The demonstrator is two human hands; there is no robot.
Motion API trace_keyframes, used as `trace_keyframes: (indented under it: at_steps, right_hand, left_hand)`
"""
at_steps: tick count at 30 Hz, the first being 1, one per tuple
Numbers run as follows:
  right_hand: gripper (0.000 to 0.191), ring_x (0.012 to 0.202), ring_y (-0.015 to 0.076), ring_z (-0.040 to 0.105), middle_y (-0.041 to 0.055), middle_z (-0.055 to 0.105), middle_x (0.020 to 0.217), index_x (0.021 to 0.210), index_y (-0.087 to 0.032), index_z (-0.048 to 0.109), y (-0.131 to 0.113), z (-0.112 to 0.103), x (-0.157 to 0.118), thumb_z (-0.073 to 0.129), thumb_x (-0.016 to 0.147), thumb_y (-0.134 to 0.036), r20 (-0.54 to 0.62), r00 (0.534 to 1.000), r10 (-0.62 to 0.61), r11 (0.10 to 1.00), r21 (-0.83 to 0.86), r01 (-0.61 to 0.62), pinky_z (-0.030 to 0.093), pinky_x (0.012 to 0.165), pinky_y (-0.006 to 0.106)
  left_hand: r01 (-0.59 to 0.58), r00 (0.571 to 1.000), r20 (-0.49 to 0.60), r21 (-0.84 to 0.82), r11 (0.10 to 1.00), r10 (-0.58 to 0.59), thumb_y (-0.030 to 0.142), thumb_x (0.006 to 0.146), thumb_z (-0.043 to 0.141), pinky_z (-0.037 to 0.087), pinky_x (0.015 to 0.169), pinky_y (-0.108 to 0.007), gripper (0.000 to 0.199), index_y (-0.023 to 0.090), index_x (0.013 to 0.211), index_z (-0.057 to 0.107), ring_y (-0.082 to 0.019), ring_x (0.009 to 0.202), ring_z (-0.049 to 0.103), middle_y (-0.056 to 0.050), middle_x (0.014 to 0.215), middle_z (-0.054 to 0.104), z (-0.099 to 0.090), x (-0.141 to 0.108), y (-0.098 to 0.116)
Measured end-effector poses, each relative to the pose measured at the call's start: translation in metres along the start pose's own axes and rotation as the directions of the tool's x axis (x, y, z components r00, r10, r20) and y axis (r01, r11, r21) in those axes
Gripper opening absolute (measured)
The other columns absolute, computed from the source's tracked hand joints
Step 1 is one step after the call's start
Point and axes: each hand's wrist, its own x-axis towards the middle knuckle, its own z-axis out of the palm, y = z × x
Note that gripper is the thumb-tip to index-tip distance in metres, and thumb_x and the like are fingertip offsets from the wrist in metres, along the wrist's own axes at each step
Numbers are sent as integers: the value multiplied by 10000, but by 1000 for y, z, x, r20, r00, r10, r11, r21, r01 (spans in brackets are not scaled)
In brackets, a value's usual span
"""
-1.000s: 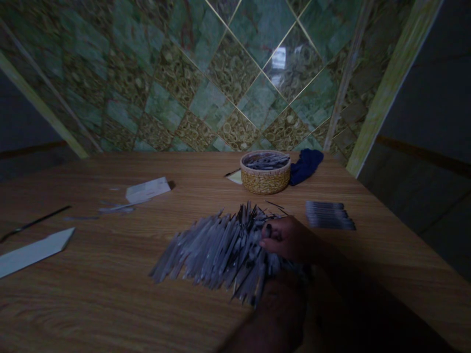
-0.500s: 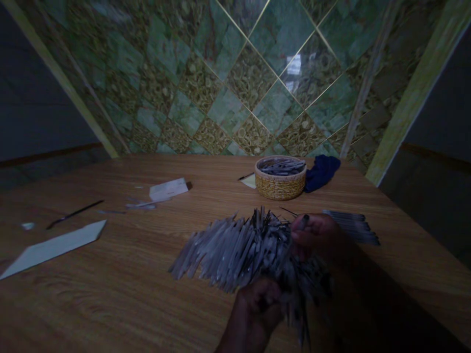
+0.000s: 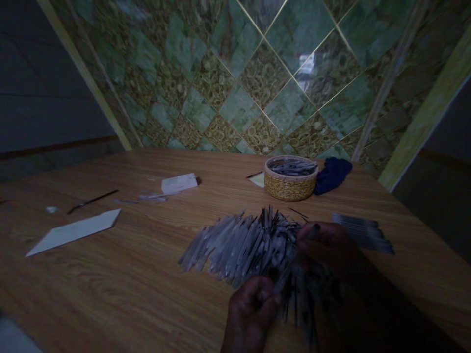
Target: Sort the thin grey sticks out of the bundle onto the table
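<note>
A wide pile of thin clear sleeves with dark sticks among them lies on the wooden table. At its near edge my left hand is closed in a pinch on the lower end of a clear sleeve. My right hand, over the pile's right side, pinches a slim piece with a dark tip that points up between the fingers. The sleeve seems to run between both hands, though the dim light blurs it. More sleeves and dark sticks spread below my right hand, partly in shadow.
Behind the pile stands a woven basket full of similar pieces, beside a dark blue cloth. Dark-tipped sleeves lie in a row at right. A white box, a black stick and a pale card are at left.
The view has shifted, so the table items appear further right. My left hand has come up a little beside the pile, and the sleeve between my hands shows more clearly.
</note>
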Motion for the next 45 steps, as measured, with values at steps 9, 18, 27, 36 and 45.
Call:
trace_keyframes:
  at_steps: [9, 18, 27, 36, 45]
  right_hand:
    - [139, 451, 114, 552, -20, 599, 538, 689, -176, 564, -2, 6, -4, 600, 751, -295, 59, 998, -16, 971, -238, 30, 415, 452, 221]
    - [80, 429, 67, 406, -71, 453, 478, 626, -172, 542, 8, 33, -10, 555, 704, -181, 260, 966, -2, 845, -516, 141, 288, 428, 180]
    - [46, 458, 56, 396, -70, 450, 525, 658, -179, 515, 25, 52, -27, 523, 701, -165, 413, 910, 42, 742, -623, 248, 249, 431, 175]
    - [88, 454, 60, 366, -52, 456, 541, 665, -182, 499, 20, 57, -34, 503, 745, -219, 458, 886, 77, 650, -697, 304, 219, 429, 194]
    - [125, 496, 75, 383, -37, 445, 562, 650, -179, 431, 16, 58, -33, 496, 749, -219, 464, 880, 101, 652, -699, 294, 230, 464, 212]
  left_hand:
    - [-27, 997, -67, -4, 1000, 27, 259, 653, 705, 345, 495, -184, 148, 163, 637, 593, -90, 533, 425, 55, 553, 459, 3, -3, -4]
    - [50, 999, 17, 46, 998, -51, 322, 652, 708, 360, 384, -178, 177, 152, 683, 665, -94, 450, 497, 2, 607, 571, -9, -20, -31]
    - [-102, 992, 95, 212, 972, 83, 342, 705, 669, 443, 529, -205, 200, 161, 626, 640, -144, 604, 529, -22, 640, 582, -18, -32, -34]
    - [-356, 927, 238, 323, 877, 289, 165, 745, 572, 478, 663, -239, 100, 193, 730, 666, -181, 723, 613, -47, 773, 650, -18, -30, -25]
    - [-335, 935, 231, 325, 885, 269, 156, 773, 545, 481, 647, -211, 120, 190, 716, 646, -157, 697, 599, -44, 771, 635, -15, -34, -30]
